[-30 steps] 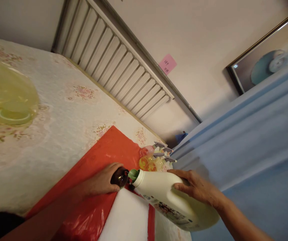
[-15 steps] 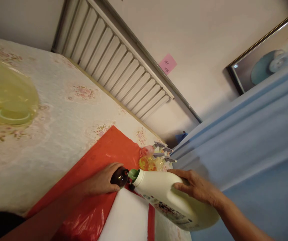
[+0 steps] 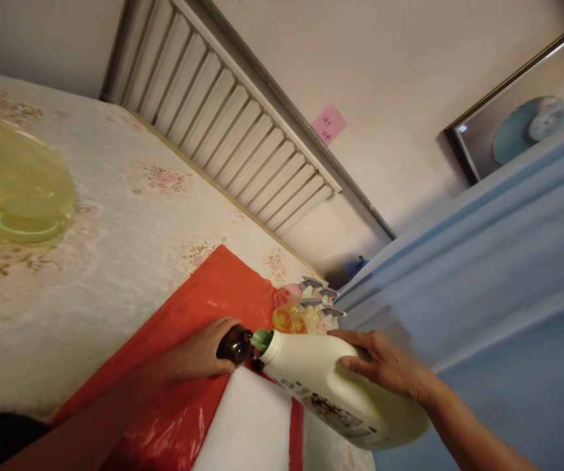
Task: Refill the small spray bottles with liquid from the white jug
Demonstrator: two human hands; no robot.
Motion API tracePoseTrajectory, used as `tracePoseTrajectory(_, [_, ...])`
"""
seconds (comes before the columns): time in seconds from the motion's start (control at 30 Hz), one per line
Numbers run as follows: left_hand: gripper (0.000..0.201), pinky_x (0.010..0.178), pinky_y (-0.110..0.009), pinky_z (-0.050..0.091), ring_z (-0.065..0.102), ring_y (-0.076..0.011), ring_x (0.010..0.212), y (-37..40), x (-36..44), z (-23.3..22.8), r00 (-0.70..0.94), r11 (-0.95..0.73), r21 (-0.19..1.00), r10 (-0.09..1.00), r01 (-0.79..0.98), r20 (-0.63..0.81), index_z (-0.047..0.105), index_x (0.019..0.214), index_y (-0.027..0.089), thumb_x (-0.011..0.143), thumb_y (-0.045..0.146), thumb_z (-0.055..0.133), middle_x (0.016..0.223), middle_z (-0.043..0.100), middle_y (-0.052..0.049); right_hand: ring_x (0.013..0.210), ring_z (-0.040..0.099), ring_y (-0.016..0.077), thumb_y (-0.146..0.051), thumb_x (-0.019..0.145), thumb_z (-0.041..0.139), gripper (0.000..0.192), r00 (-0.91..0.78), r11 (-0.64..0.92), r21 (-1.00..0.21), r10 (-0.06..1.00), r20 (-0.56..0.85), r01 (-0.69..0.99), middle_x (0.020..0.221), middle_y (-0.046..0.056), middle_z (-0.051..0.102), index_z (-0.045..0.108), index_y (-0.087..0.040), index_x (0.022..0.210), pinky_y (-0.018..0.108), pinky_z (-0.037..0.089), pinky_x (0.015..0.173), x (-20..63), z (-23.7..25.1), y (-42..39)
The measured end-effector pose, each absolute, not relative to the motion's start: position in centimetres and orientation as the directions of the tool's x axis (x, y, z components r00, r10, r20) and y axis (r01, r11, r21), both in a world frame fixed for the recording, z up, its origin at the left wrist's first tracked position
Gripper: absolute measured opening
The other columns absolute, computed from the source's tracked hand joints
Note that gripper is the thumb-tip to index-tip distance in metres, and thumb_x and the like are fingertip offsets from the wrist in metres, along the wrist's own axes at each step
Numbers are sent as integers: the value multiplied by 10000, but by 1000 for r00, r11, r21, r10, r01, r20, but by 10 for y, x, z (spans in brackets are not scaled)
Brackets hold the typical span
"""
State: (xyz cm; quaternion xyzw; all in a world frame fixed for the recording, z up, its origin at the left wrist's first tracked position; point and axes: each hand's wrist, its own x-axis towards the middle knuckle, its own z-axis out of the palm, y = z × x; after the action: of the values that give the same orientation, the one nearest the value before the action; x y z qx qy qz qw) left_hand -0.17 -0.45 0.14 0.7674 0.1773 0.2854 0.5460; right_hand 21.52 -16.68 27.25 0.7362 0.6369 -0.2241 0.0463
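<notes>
My right hand (image 3: 387,369) grips a large cream detergent jug (image 3: 341,392), tipped on its side with its green spout (image 3: 261,340) pointing left. The spout sits right against the mouth of a small dark brown bottle (image 3: 234,345). My left hand (image 3: 198,356) is wrapped around that brown bottle and holds it on a red plastic sheet (image 3: 198,307). Whether liquid flows between them cannot be seen.
A white pad (image 3: 252,425) lies below the bottles. Several spray bottles with grey triggers (image 3: 306,307) stand just behind them. A yellow translucent basin (image 3: 14,190) sits far left on the floral tablecloth (image 3: 115,216). A radiator (image 3: 233,124) lines the wall; blue cloth (image 3: 483,275) hangs at right.
</notes>
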Motion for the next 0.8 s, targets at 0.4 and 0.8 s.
tracePoseTrajectory(0.4, [617,975,-386,478,575,-296,1143,-5,-2,4,772,-346,938,590,-22,236,556,1176,236,579,157,694,1222,625,-34,954,680,252,-547,936,558,547,94,-190,-211,913,-397,959,1119,40,738,545,-287,1417,342,527,820,216,272,-166])
tracePoseTrajectory(0.8, [605,1009,-382,460,561,-278,1171,-6,-4,10,782,-349,937,584,-3,220,547,1184,222,598,148,680,1263,604,-56,927,683,256,-565,927,557,559,126,-210,-176,909,-397,962,1085,41,743,550,-288,1413,347,526,812,216,272,-167])
